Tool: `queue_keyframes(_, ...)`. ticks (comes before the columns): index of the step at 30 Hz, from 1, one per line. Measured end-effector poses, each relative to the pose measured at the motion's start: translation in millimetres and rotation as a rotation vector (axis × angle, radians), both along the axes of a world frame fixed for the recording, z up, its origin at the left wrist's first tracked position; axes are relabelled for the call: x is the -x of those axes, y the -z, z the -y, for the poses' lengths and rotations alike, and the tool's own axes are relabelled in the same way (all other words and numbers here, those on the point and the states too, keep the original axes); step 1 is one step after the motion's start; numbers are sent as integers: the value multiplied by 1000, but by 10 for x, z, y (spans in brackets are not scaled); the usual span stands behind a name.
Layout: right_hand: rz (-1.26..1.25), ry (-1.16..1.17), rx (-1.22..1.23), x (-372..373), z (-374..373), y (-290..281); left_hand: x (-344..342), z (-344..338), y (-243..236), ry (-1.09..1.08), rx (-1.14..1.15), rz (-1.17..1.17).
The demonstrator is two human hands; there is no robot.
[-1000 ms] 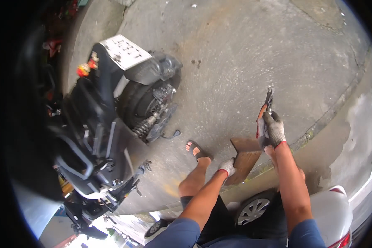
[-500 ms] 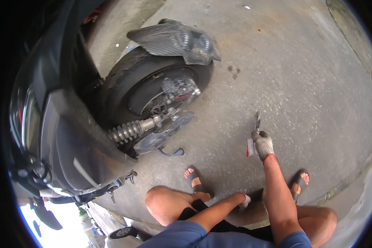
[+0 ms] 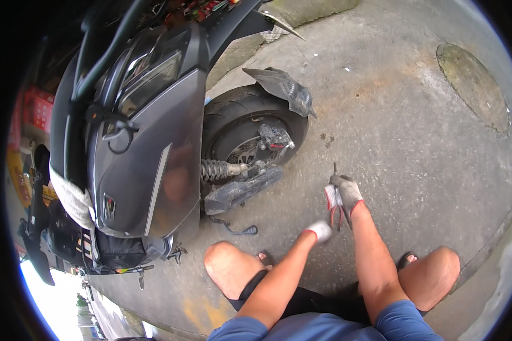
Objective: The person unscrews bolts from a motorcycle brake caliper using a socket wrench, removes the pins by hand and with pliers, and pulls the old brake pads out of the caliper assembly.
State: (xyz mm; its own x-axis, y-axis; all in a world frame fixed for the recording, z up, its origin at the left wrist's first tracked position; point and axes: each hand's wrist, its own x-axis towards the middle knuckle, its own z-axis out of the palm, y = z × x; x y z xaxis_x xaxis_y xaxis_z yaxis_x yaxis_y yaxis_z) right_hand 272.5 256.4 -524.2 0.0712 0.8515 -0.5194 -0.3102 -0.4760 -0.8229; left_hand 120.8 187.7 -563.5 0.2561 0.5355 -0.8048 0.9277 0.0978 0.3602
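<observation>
My right hand (image 3: 347, 189), in a worn whitish work glove with a red cuff, is closed around what look like pliers. A narrow dark tip (image 3: 335, 169) points away beyond the fingers, and reddish handles (image 3: 337, 217) show below the hand. A white knit piece with a red edge (image 3: 330, 194), like a spare glove, shows at the left side of the same hand. My left hand (image 3: 318, 231), in a white glove, is smeared by motion just left of the handles and apart from them; its fingers cannot be made out.
A dark grey motor scooter (image 3: 176, 148) stands on the left. Its rear wheel (image 3: 224, 108), coil shock absorber (image 3: 216, 169), brake caliper (image 3: 276, 137) and loose-angled rear mudguard (image 3: 284, 91) face me. A stand lever (image 3: 244, 230) lies near my left knee. A round patch (image 3: 473, 88) marks the concrete floor.
The view has shifted, showing more of the scooter. My left hand has come up from between my knees toward the right hand. Reddish handles now show below the right hand.
</observation>
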Motion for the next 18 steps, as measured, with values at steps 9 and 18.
queue_keyframes(9, -623, -414, 52, 254, 487, -632, 429, -291, -650, -1442, 140, 1372)
queue_keyframes(18, -768, -235, -126, 437, 655, -403, 485, -147, -736, -1647, -51, 1440)
